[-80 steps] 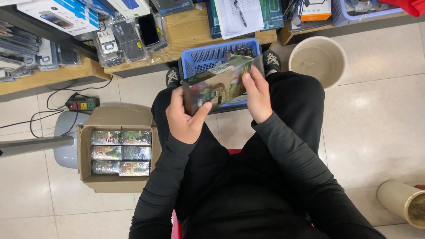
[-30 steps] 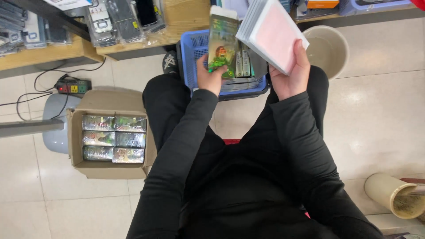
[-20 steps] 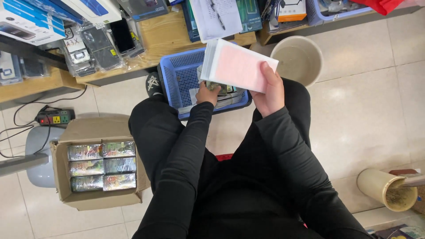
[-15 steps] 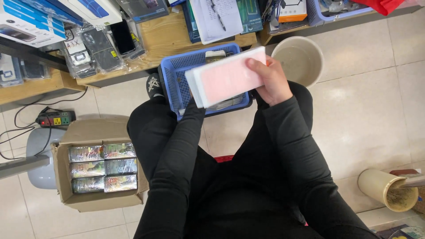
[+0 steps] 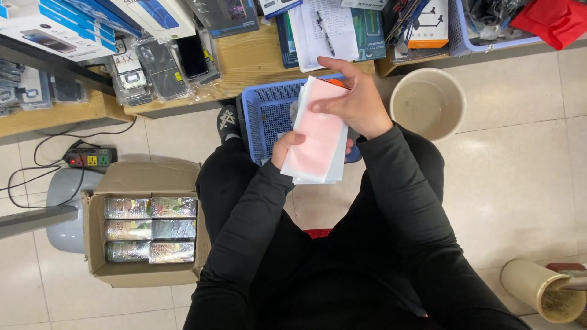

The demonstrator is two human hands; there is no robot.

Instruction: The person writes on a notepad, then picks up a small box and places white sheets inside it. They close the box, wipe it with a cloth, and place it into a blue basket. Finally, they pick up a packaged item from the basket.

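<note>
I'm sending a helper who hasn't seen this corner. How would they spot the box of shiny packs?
Start at the wooden shelf along the top and drop to the tiled floor on the seated person's left. The open cardboard box stands there beside a grey stool. Unlike the blue basket nearby, it holds two neat columns of glossy packs.

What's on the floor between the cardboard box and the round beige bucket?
In the head view, the blue basket and the person's legs lie between the cardboard box and the beige bucket.

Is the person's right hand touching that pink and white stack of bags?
Touching. The head view shows the right hand pinching the top edge of the pink and white stack, thumb across its face, while the left hand supports its lower edge.
</note>
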